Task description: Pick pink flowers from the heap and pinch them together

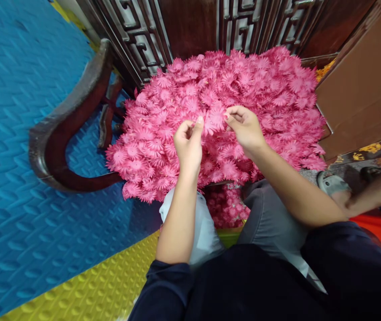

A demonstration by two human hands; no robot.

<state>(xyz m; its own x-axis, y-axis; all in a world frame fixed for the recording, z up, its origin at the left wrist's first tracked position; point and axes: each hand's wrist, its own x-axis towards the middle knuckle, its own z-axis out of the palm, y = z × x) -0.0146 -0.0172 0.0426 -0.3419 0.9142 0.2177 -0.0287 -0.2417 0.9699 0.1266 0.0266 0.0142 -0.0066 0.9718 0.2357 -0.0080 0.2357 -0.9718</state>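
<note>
A heap of pink artificial flowers (163, 133) with thin, spread petals lies in front of me. My left hand (188, 140) is closed in a pinch at the near side of a pink flower (216, 117), thumb up. On the flower's right, the fingertips of my right hand (246, 129) pinch its petal edge. Small dark-pink bits show at the fingertips of both hands. How the petals sit inside the left pinch is partly hidden. Both hands are just above the heap.
Dark carved wooden panels (190, 26) stand behind the heap. A curved wooden armrest (73, 111) is at left, over blue mats (10, 178). At right are a brown cardboard box (361, 84) and another person's arm (378, 189). More pink flowers (225, 207) lie below, between my knees.
</note>
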